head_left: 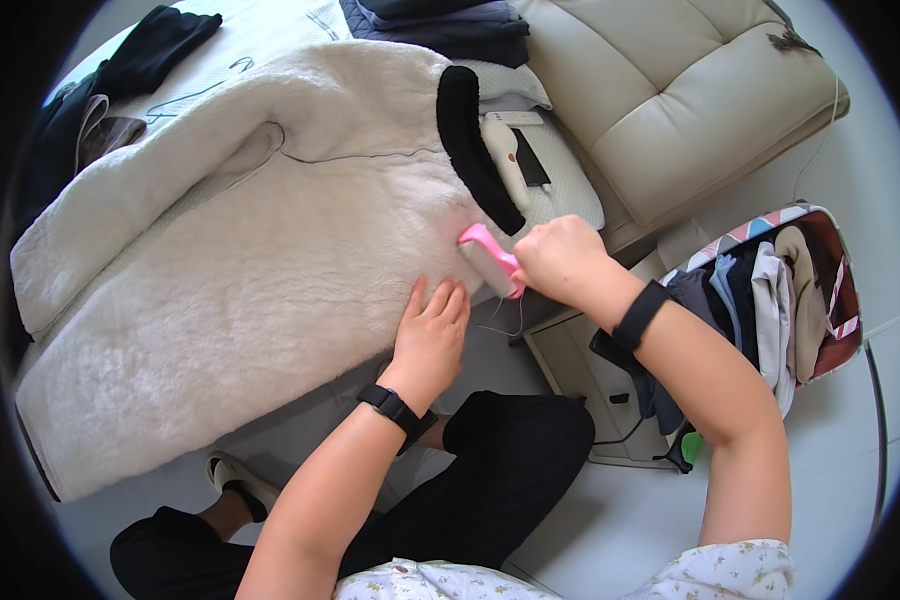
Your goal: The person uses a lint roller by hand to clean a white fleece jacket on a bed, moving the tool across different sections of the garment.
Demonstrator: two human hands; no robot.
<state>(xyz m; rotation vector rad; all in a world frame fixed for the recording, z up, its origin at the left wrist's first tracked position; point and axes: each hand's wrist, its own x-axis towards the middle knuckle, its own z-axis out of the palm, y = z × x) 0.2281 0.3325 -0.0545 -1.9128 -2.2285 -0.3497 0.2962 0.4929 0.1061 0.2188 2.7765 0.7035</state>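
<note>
A cream fleece coat (pixel 270 260) with a black collar (pixel 465 150) lies spread out in front of me, its sleeve stretched toward the left. My left hand (pixel 433 335) rests flat on the coat's near edge, fingers extended. In my right hand (pixel 565 262), the fingers are wrapped round a pink lint roller (pixel 491 262). The roller's pale head touches or hovers just over the fleece near the collar; I cannot tell which. Most of its handle is hidden by my fist.
Beyond the collar, a white device (pixel 507 165) and a black phone-like block (pixel 532 160) lie on a pale cushion (pixel 575 200). A beige sofa (pixel 670 90) stands behind. Folded dark clothes (pixel 460 35) are at the back; a patterned box (pixel 820 225) of clothes stands right, beside a drawer (pixel 580 365).
</note>
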